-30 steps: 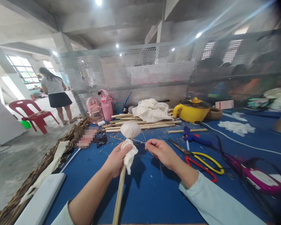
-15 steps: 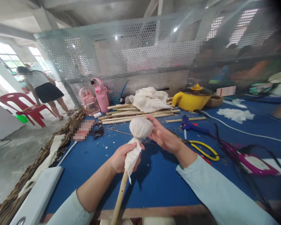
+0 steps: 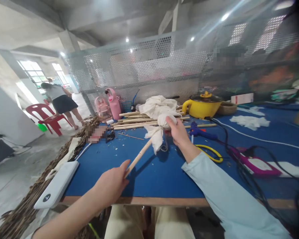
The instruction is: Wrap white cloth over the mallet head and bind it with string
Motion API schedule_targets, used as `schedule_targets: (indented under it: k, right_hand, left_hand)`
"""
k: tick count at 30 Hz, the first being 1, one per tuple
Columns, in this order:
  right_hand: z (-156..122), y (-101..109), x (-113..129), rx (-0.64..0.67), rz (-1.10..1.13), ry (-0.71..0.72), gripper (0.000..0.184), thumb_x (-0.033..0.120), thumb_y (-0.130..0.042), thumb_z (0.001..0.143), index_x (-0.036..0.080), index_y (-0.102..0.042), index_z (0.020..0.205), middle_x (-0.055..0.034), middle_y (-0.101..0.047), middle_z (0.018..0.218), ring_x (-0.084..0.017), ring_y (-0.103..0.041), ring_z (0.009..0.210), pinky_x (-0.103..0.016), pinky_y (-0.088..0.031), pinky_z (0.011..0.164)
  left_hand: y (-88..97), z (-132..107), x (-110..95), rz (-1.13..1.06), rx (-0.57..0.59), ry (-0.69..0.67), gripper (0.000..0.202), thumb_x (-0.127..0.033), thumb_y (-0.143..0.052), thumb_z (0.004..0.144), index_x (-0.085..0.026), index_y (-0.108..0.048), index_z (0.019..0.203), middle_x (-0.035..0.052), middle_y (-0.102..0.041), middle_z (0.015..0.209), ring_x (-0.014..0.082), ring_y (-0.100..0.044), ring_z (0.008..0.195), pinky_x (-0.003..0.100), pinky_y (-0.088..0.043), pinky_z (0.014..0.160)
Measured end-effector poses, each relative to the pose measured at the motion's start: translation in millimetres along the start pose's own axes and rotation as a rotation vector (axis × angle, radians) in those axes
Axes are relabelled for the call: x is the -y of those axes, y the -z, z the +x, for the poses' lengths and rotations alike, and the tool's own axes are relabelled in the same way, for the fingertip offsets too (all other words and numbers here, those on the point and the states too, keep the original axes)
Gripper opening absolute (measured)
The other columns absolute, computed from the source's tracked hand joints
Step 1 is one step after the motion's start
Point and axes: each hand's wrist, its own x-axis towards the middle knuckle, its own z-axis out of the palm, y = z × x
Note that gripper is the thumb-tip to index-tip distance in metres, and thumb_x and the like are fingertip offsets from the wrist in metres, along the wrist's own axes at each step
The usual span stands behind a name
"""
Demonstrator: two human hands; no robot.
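A wooden stick [image 3: 141,154] slants up over the table, topped by a round head wrapped in white cloth [image 3: 164,120]. Below the head the cloth is gathered, and its loose ends [image 3: 156,138] flare out around the stick. My left hand [image 3: 114,181] is closed around the lower part of the stick. My right hand [image 3: 179,135] grips the cloth-wrapped head from the right, thumb on top; its other fingers are mostly hidden. Just behind the head lie several bare wooden sticks [image 3: 134,126] with a crumpled white cloth [image 3: 159,105] on them.
On the blue table [image 3: 89,181] stand a yellow pot [image 3: 204,107] and pink bottles [image 3: 114,106]. A blue glue gun [image 3: 201,132], yellow-handled tool [image 3: 215,153] and cables lie right. A white power bank [image 3: 57,186] sits left, beside dried leaves [image 3: 22,196]. A person bends near a red chair [image 3: 46,116].
My left hand has slid from the gathered cloth down to the lower stick. My right hand has closed on the head, which moved right and away. The camera view has shifted.
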Motion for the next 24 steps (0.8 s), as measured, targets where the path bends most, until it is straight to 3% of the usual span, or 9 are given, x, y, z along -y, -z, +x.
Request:
schedule_targets:
  k: [2, 4, 6, 9, 11, 14, 16, 19, 24]
  right_hand:
    - [-4.1, 0.0, 3.9, 0.073, 0.046, 0.053, 0.052, 0.057, -0.065, 0.064, 0.021, -0.049, 0.098, -0.0065, -0.059, 0.098, -0.019, -0.059, 0.077, -0.027, -0.051, 0.053]
    - [-11.4, -0.7, 8.6, 0.215, 0.083, 0.096, 0.053, 0.056, -0.065, 0.065, 0.023, -0.047, 0.104, -0.0057, -0.058, 0.104, -0.02, -0.059, 0.084, -0.029, -0.052, 0.06]
    - [-22.4, -2.1, 14.5, 0.402, 0.117, 0.108, 0.056, 0.055, -0.064, 0.066, 0.025, -0.045, 0.11, -0.005, -0.057, 0.109, -0.021, -0.058, 0.09, -0.03, -0.052, 0.066]
    - [-42.1, -5.7, 23.9, 0.656, 0.172, 0.113, 0.064, 0.054, -0.068, 0.064, 0.026, -0.046, 0.117, -0.0057, -0.055, 0.114, -0.023, -0.056, 0.098, -0.032, -0.049, 0.077]
    - [-51.8, -8.7, 27.6, 0.745, 0.165, 0.121, 0.069, 0.053, -0.07, 0.062, 0.024, -0.047, 0.119, -0.0071, -0.055, 0.115, -0.025, -0.054, 0.101, -0.035, -0.046, 0.082]
    - [-52.9, -11.3, 25.6, 0.716, 0.107, 0.119, 0.07, 0.055, -0.07, 0.061, 0.023, -0.048, 0.119, -0.0078, -0.055, 0.116, -0.026, -0.053, 0.103, -0.037, -0.044, 0.086]
    - [-46.3, -10.5, 20.4, 0.637, 0.083, 0.099, 0.066, 0.054, -0.069, 0.063, 0.024, -0.048, 0.117, -0.0073, -0.056, 0.116, -0.025, -0.053, 0.104, -0.036, -0.045, 0.085]
    - [-37.4, -7.9, 13.4, 0.541, 0.089, 0.033, 0.061, 0.053, -0.067, 0.066, 0.025, -0.046, 0.117, -0.0071, -0.054, 0.118, -0.025, -0.054, 0.103, -0.035, -0.048, 0.079]
    - [-40.9, -12.3, 8.9, 0.513, 0.133, 0.017, 0.058, 0.052, -0.067, 0.067, 0.025, -0.044, 0.114, -0.0088, -0.053, 0.119, -0.027, -0.056, 0.101, -0.036, -0.05, 0.075]
  left_hand:
    - [8.4, -6.3, 3.1, 0.11, 0.047, 0.014, 0.033, -0.024, -0.05, 0.077, -0.022, -0.061, 0.109, 0.0117, -0.068, 0.083, 0.0299, -0.063, 0.079, 0.037, -0.041, 0.07]
    - [27.0, 1.6, 4.8, 0.073, 0.027, -0.032, 0.032, -0.031, -0.059, 0.072, -0.023, -0.064, 0.103, 0.0112, -0.068, 0.094, 0.0301, -0.061, 0.089, 0.036, -0.041, 0.076]
    - [49.5, 23.2, 2.5, -0.101, -0.128, -0.107, 0.035, -0.04, -0.061, 0.072, -0.023, -0.065, 0.103, 0.0096, -0.066, 0.103, 0.0266, -0.059, 0.093, 0.033, -0.04, 0.08]
    - [71.2, 69.6, -10.6, -0.414, -0.386, -0.168, 0.036, -0.043, -0.056, 0.076, -0.018, -0.063, 0.1, 0.0062, -0.067, 0.087, 0.0185, -0.059, 0.077, 0.028, -0.043, 0.071]
    - [70.6, 98.4, -23.3, -0.649, -0.42, -0.211, 0.036, -0.043, -0.061, 0.072, -0.016, -0.062, 0.096, 0.0046, -0.065, 0.084, 0.0141, -0.057, 0.072, 0.024, -0.043, 0.067]
    - [51.7, 123.6, -38.4, -0.973, -0.108, -0.263, 0.041, -0.049, -0.059, 0.073, -0.014, -0.062, 0.094, 0.0046, -0.063, 0.083, 0.011, -0.056, 0.067, 0.023, -0.044, 0.063]
    - [35.2, 127.8, -40.6, -1.098, 0.078, -0.215, 0.045, -0.054, -0.057, 0.073, -0.016, -0.061, 0.097, 0.005, -0.063, 0.086, 0.0101, -0.056, 0.063, 0.022, -0.043, 0.058]
    - [15.5, 123.8, -33.3, -1.135, 0.181, -0.165, 0.048, -0.054, -0.061, 0.07, -0.016, -0.06, 0.099, 0.0047, -0.062, 0.083, 0.0088, -0.053, 0.059, 0.019, -0.039, 0.053]
    - [0.2, 112.2, -23.0, -1.153, 0.447, -0.296, 0.044, -0.05, -0.064, 0.07, -0.012, -0.059, 0.09, 0.0025, -0.056, 0.072, 0.0075, -0.046, 0.056, 0.019, -0.034, 0.052]
